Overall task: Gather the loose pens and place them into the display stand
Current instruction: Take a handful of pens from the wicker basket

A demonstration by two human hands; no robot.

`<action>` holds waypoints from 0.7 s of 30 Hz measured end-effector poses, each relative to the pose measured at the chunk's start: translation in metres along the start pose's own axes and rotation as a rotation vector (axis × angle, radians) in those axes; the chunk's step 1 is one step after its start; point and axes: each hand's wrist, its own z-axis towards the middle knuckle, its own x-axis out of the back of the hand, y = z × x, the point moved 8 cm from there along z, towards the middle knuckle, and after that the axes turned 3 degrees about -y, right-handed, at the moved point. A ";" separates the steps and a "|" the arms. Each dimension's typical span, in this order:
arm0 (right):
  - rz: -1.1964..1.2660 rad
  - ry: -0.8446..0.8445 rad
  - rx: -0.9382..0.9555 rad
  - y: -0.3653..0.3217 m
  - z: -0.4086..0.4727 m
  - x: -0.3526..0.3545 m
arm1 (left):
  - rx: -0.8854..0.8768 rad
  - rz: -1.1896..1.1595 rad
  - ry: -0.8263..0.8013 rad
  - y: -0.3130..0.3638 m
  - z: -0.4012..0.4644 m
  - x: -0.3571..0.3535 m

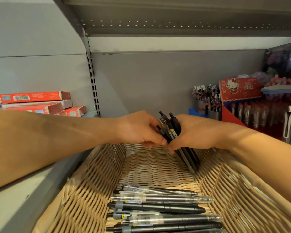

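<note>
Black pen bundle [172,132], middle hidden by hands

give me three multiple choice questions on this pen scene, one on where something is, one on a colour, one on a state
1. Where do the loose pens lie?
A. in the wicker basket
B. on the top shelf
C. on the floor

2. What colour are the flat boxes at far left?
A. green
B. red
C. yellow

3. What is the right hand doing?
A. hanging idle
B. pressing flat on the shelf
C. gripping a bundle of dark pens

Answers: 1 A, the pens rest side by side on the basket's woven bottom. 2 B, the stacked boxes are red with a barcode. 3 C, its fingers curl round the bundle, which the left hand also touches.
</note>
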 end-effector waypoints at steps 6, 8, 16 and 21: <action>-0.030 0.042 0.018 -0.003 -0.001 0.003 | 0.086 0.310 -0.345 -0.001 -0.011 -0.034; -0.024 0.055 0.012 -0.002 -0.002 0.004 | 0.188 0.405 -0.598 -0.013 -0.026 -0.055; -0.044 0.048 0.019 -0.002 -0.001 0.002 | 0.205 0.829 -0.735 -0.023 -0.032 -0.063; -0.057 0.044 0.008 0.000 0.001 0.002 | 0.184 0.814 -0.567 -0.020 -0.023 -0.042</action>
